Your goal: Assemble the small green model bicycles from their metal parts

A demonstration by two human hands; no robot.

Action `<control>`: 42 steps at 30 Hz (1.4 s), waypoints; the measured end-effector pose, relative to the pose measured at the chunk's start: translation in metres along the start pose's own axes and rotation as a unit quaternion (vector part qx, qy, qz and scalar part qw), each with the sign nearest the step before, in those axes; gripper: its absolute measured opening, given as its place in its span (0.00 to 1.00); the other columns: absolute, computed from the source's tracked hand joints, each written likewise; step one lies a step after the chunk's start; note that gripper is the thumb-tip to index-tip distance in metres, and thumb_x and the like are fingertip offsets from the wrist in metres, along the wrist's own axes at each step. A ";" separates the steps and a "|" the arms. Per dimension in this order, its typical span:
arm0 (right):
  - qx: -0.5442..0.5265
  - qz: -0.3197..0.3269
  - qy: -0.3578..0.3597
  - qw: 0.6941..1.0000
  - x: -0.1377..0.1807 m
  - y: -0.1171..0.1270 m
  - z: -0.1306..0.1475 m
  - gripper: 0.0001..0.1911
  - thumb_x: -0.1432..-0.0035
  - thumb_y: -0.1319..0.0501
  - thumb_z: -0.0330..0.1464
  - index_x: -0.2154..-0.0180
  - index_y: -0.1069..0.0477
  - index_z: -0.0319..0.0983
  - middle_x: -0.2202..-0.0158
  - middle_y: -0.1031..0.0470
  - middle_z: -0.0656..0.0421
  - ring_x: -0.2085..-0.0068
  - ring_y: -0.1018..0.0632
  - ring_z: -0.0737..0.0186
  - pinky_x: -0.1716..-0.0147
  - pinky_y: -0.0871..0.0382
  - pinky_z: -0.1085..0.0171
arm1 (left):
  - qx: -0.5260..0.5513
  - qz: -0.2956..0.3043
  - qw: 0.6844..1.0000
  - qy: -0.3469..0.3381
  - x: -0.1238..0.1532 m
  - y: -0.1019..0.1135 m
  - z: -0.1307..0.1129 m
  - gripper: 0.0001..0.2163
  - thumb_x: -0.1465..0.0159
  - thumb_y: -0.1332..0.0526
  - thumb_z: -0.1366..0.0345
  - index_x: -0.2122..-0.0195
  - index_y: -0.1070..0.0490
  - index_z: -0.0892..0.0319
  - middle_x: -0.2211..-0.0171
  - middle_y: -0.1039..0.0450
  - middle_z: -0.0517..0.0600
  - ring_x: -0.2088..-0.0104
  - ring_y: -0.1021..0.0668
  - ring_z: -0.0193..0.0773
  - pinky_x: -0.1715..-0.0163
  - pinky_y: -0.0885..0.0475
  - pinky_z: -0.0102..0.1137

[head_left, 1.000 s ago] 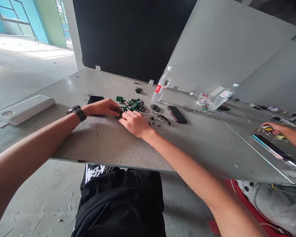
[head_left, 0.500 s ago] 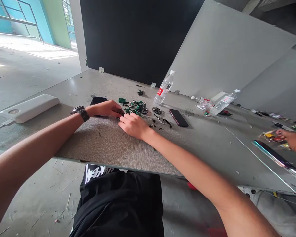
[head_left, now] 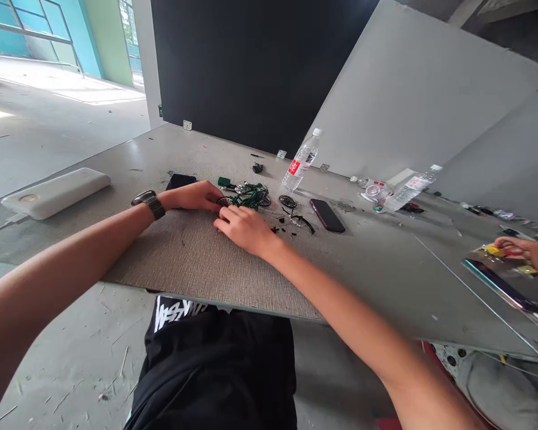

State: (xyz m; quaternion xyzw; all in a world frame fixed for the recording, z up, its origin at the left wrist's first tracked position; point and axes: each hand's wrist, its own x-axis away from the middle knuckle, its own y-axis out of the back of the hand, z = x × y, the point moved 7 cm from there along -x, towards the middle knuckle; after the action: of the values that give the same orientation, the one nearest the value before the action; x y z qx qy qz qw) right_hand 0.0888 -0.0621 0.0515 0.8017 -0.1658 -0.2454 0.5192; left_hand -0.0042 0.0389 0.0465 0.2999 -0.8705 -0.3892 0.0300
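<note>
A small green model bicycle (head_left: 250, 197) with black spoked wheels lies on the brown textured tabletop. My left hand (head_left: 206, 196), below a dark wristwatch, has its fingers closed at the wheel on the bicycle's left end. Close against it, my right hand (head_left: 241, 227) is curled, its fingertips pinching at the same wheel's near side; the fingers partly cover that wheel. Just right of the bicycle lies a loose wheel (head_left: 288, 201). Thin black and silver parts (head_left: 302, 222) are scattered nearer me, and a green piece (head_left: 224, 181) sits behind my left hand.
A white power bank (head_left: 58, 192) with a cable lies left. One phone (head_left: 179, 182) is behind my left wrist, another phone (head_left: 327, 215) right of the parts. Water bottles (head_left: 301, 160) stand farther back. At far right, another person's hand (head_left: 526, 251) handles yellow pieces near a shiny phone.
My hands stay at the bicycle's wheel with only slight finger movement. The camera view has shifted a little. The other person's hand at far right has moved over the yellow pieces.
</note>
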 end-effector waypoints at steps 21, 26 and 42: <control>-0.137 -0.018 -0.078 0.987 -0.001 0.001 0.000 0.12 0.26 0.45 0.32 0.55 0.24 0.37 0.55 0.21 0.53 0.52 0.25 0.59 0.56 0.34 0.60 | -0.002 -0.011 1.000 -0.022 -0.001 -0.001 0.002 0.10 0.37 0.34 0.58 0.69 0.22 0.61 0.76 0.27 0.44 0.75 0.32 0.29 0.74 0.39 0.26; -0.103 0.002 -0.065 0.993 -0.009 -0.005 0.012 0.11 0.27 0.45 0.30 0.58 0.24 0.36 0.56 0.22 0.52 0.53 0.26 0.57 0.59 0.34 0.60 | -0.013 -0.014 1.000 -0.025 0.000 -0.001 -0.001 0.11 0.36 0.35 0.59 0.70 0.24 0.61 0.76 0.28 0.45 0.76 0.34 0.29 0.76 0.41 0.26; -0.378 -0.149 -0.175 0.897 0.002 0.003 -0.018 0.12 0.26 0.52 0.38 0.55 0.34 0.41 0.63 0.22 0.57 0.64 0.23 0.63 0.62 0.32 0.64 | -0.001 0.000 1.000 -0.005 -0.001 -0.004 0.002 0.07 0.37 0.38 0.64 0.69 0.23 0.61 0.71 0.22 0.48 0.72 0.27 0.31 0.71 0.34 0.26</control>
State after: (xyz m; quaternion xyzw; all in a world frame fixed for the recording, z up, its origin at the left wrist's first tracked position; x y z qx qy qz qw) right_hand 0.1007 -0.0514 0.0601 0.5046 -0.0270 -0.5001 0.7032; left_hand -0.0021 0.0387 0.0428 0.2977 -0.8703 -0.3915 0.0265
